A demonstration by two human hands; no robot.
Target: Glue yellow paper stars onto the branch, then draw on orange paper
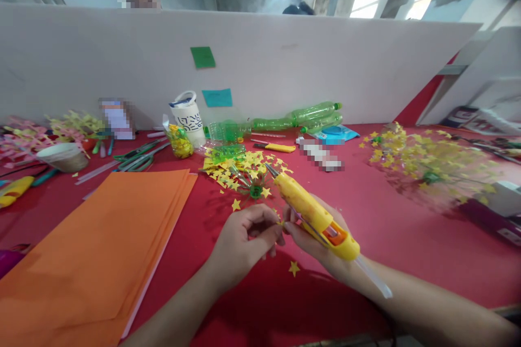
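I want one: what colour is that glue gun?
The glue gun is mostly yellow, seen in the head view.

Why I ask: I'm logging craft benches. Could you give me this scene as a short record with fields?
Left hand: fingers curled, tips close to the right hand's at a small yellow piece; which grips it is unclear
Right hand: holds a yellow glue gun, nozzle pointing away from the person
Nearest loose item: yellow star on the red table
Beyond hands: heap of yellow stars
Left side: orange sheets, stacked
Back: green bottles, lying down
Right side: star sprays, blurred
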